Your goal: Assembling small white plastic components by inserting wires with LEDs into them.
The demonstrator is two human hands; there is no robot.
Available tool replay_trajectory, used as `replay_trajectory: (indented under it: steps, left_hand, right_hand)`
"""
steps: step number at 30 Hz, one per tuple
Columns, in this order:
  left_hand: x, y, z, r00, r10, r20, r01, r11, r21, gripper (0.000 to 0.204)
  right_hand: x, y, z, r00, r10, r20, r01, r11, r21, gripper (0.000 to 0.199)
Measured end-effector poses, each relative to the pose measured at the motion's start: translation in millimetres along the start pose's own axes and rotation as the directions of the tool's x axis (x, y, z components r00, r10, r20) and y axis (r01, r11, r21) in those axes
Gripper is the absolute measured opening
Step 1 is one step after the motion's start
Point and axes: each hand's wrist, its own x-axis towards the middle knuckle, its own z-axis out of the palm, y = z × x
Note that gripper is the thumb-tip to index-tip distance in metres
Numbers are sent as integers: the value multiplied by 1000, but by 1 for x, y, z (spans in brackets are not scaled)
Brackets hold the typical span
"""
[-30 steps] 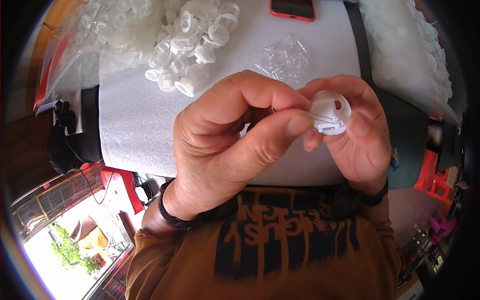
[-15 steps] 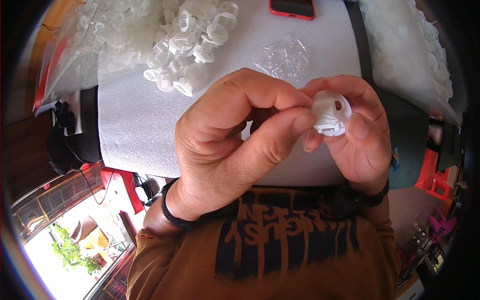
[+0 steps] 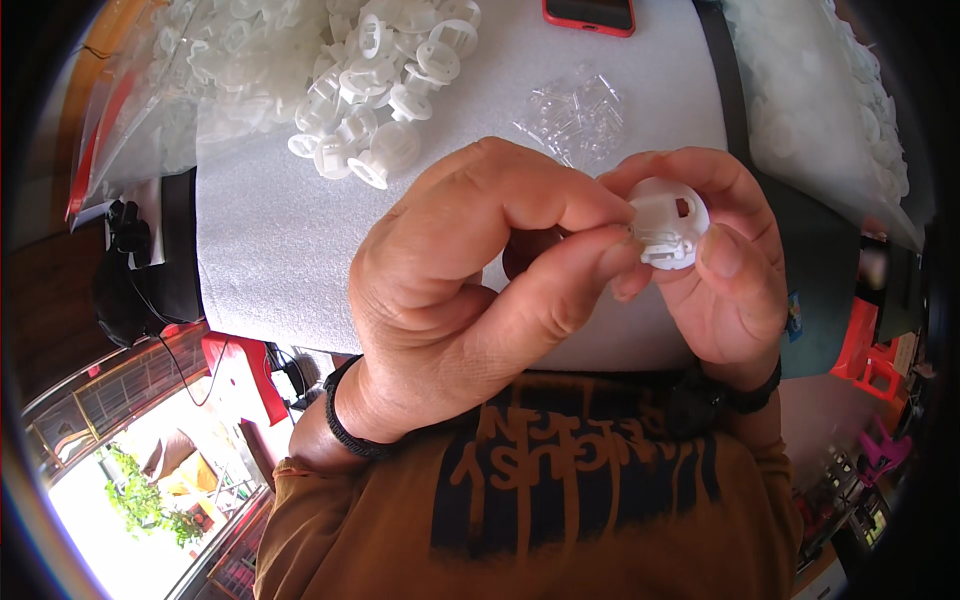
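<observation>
Between the thumb and fingers of my right hand (image 3: 735,250) is a round white plastic part (image 3: 668,225) with a small rectangular slot and molded ridges. My left hand (image 3: 480,260) pinches thumb against forefinger right at the part's left edge. Whatever those fingertips hold, if anything, is hidden. Beyond my hands lies a small heap of clear, thin plastic pins (image 3: 575,112). Farther left several similar white plastic parts (image 3: 385,95) are piled on the pale foam-like sheet (image 3: 270,250).
A clear bag of white parts (image 3: 190,80) lies at the far left, and another bag (image 3: 810,110) at the far right. A phone in a red case (image 3: 590,14) rests at the far edge. Red plastic stools (image 3: 870,350) stand at the right.
The white part has turned slightly in my right fingers and both hands have shifted a little to the right. The grip of each stays much the same.
</observation>
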Motion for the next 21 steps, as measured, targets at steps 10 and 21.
replay_trajectory:
  steps: [10, 21]
  left_hand:
    - [-2, 1, -4, 995, 85, 47, -93, 979, 182, 9]
    - [-6, -3, -7, 986, 153, 68, -165, 957, 239, 14]
  right_hand:
    - [-2, -7, 4, 997, -17, -78, 8, 993, -121, 44]
    - [-2, 3, -1, 941, -335, 53, 329, 862, -387, 42]
